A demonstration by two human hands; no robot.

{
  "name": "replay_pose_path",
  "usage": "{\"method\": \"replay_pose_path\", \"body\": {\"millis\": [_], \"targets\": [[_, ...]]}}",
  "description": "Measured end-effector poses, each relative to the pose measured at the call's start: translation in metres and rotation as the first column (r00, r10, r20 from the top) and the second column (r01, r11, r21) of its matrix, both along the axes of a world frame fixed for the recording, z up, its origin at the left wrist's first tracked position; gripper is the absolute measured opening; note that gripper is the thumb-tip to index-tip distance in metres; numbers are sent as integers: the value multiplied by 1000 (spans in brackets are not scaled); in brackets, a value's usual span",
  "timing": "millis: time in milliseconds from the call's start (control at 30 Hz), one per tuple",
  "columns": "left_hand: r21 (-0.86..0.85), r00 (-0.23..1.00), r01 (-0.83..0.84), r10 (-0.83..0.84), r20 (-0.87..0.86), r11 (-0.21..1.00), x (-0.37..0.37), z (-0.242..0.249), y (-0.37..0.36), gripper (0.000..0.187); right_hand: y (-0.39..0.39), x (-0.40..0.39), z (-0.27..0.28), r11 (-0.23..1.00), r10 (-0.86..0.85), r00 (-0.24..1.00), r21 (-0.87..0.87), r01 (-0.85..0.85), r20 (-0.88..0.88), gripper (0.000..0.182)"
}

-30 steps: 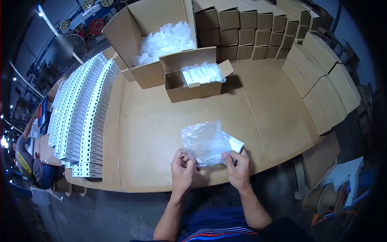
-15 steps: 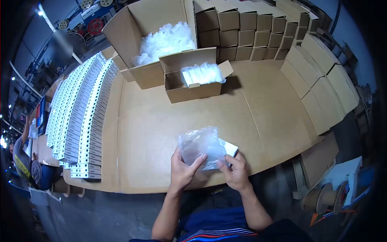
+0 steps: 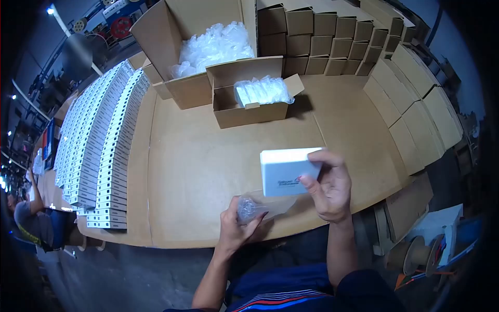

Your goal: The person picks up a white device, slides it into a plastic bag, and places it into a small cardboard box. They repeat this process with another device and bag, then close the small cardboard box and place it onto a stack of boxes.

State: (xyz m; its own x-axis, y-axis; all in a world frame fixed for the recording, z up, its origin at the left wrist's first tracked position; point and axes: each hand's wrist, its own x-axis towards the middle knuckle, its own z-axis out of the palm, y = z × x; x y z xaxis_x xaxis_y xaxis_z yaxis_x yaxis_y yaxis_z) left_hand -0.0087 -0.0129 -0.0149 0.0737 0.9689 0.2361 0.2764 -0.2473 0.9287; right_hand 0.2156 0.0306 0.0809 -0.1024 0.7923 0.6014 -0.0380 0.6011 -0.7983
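A small white box with dark printing on its front is pinched in my right hand by its right end, raised above the table. Lower and to the left, my left hand grips a clear bubble wrap bag, thumb on top and the bag's loose part spreading to the right. Bag and white box are apart. Farther back stands an open cardboard carton, with several plastic-wrapped packs in its right part.
A large open carton full of clear bags stands behind. Long stacks of white boxes line the left edge. Brown cartons are piled at the back and right. A co-worker sits far left.
My right hand has lifted the white box up and to the right, out from behind the bag. The bag is now bunched in my left hand alone.
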Motion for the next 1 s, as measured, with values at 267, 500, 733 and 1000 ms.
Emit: {"method": "replay_pose_path", "body": {"millis": [267,500,733,1000], "targets": [[-55,999,-45,45,2,997,3,12,1,45,20,-14,10,989,150,948,-57,-140,282,22],[-124,959,7,28,283,992,3,7,0,48,16,-24,4,945,231,967,-264,-196,111,26],[-173,942,83,-21,334,981,2,11,2,63,16,-23,-8,928,208,961,-346,-135,183,32],[-269,747,159,62,662,950,-2,-11,-1,46,13,-25,-27,830,296,946,-456,-322,-130,41]]}}
